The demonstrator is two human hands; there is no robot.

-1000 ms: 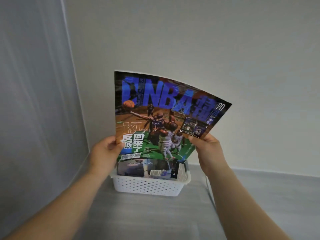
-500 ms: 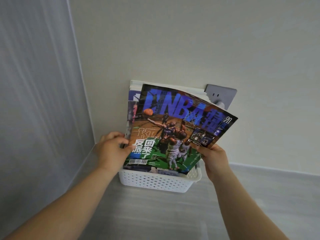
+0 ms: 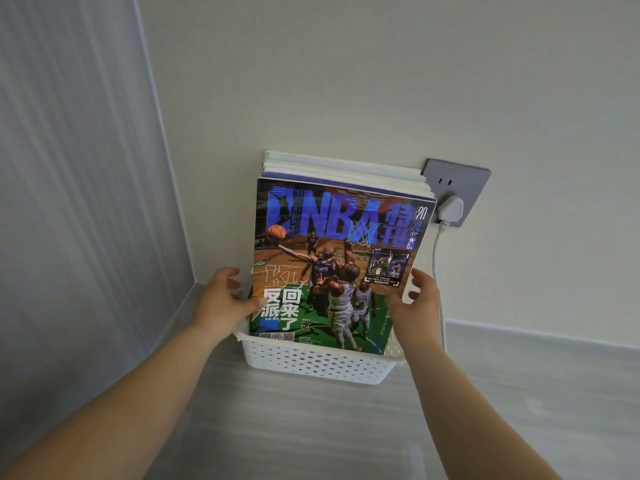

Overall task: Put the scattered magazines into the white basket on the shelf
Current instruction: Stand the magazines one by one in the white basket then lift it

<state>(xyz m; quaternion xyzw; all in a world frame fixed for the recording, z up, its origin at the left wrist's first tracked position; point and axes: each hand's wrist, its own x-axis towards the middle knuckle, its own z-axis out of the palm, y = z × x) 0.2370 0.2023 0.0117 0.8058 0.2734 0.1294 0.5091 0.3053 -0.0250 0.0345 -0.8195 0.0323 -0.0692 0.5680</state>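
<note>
Magazines stand upright in the white basket (image 3: 311, 367) at lower centre, the NBA magazine (image 3: 332, 271) frontmost. Left hand (image 3: 225, 299) has its thumb on the cover's left edge, fingers loosely spread; right hand (image 3: 417, 303) rests half-open against the right edge. Thin and floppy, glossy so likely slippery: best held by both side edges. Behind, the plug (image 3: 450, 209) and wall crowd the stack's upper right, while bare shelf (image 3: 519, 393) lies open to the right

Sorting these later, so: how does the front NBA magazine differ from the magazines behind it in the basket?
The NBA magazine shows its full cover; the magazines behind show only pale top edges. The NBA magazine's top sits lower, while the magazines behind rise above it. Both hands touch the NBA magazine's side edges. All stand upright in the white basket.
</note>
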